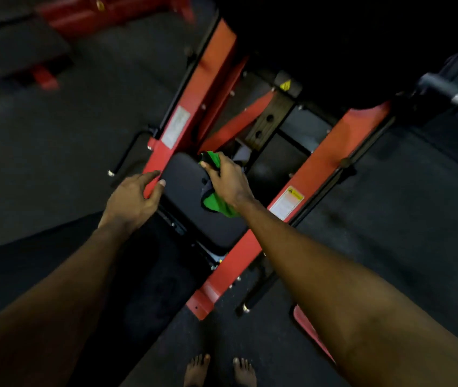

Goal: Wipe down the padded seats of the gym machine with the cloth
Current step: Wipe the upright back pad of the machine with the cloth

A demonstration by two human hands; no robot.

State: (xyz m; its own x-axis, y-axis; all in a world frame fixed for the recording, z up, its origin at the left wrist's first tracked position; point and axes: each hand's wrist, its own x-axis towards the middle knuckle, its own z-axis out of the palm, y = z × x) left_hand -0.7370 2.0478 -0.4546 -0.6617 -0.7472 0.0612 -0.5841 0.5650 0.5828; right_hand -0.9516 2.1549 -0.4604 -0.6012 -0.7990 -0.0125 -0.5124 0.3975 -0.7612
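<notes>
A black padded seat lies low between the two red frame rails of the gym machine. My right hand grips a bunched green cloth over the seat's far right part, cloth ends sticking out above and below the fist. My left hand hovers at the seat's left edge by the red rail, fingers spread and loosely bent, holding nothing. A large black back pad fills the top of the view, dark and hard to make out.
Dark rubber floor surrounds the machine. Another red-framed bench stands at the far left. A black weight peg juts out at the right. My bare feet stand at the bottom, near the red rail's end.
</notes>
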